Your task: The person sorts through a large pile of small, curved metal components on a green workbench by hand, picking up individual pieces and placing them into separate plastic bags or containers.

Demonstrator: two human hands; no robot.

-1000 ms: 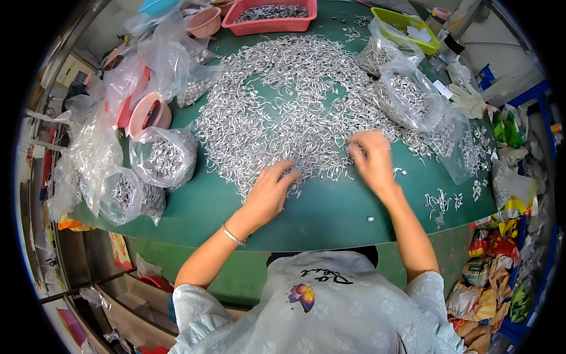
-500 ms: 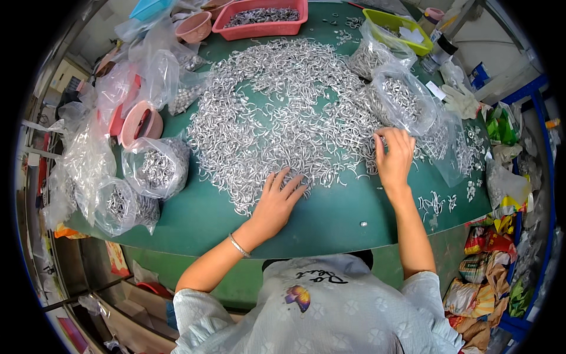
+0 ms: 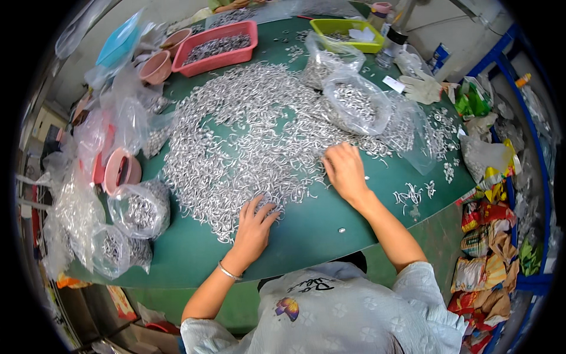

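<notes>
A wide heap of small curved silvery metal pieces (image 3: 236, 159) covers the middle of the green table (image 3: 295, 242). My left hand (image 3: 253, 229), with a bracelet at the wrist, rests at the heap's near edge, fingers spread over the pieces. At the heap's right edge is my right hand (image 3: 346, 174), its fingers bent down and drawn together. Whatever lies under those fingertips is hidden. Just beyond it stands an open clear plastic bag (image 3: 377, 115) full of similar metal pieces.
Bags of metal parts (image 3: 144, 212) line the left side beside a pink cup (image 3: 131, 171). A red tray (image 3: 250, 44) and a yellow-green tray (image 3: 318, 26) stand at the back. Several loose pieces (image 3: 408, 194) lie at right. Another person's hand (image 3: 239, 5) shows at the far edge.
The head view has turned, so the table appears shifted and tilted. My right hand has moved left, away from the clear bag, and its fingers are more curled. My left hand stays at the heap's near edge.
</notes>
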